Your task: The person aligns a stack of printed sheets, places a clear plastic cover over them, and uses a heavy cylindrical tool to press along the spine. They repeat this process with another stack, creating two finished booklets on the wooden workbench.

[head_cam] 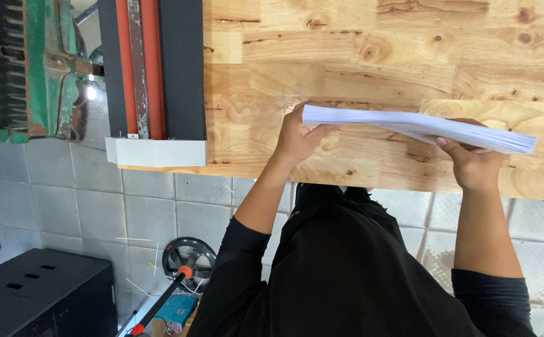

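With the left hand (297, 138) and right hand (471, 163) each grasping an end of the thick white stack of paper sheets (418, 126) held above the knotty pale wooden surface (347, 56), even grip pressure should keep its edges square.

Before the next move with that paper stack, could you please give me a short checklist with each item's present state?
1. Left hand grips one end of the paper stack: ok.
2. Right hand holds the other end: ok.
3. Stack edges flush: not ok, sheets fan at the right end.
4. Stack level: not ok, it slopes down toward the right hand.
5. Bare table beyond the stack: ok.
6. Stack resting on the table or lifted: cannot tell.
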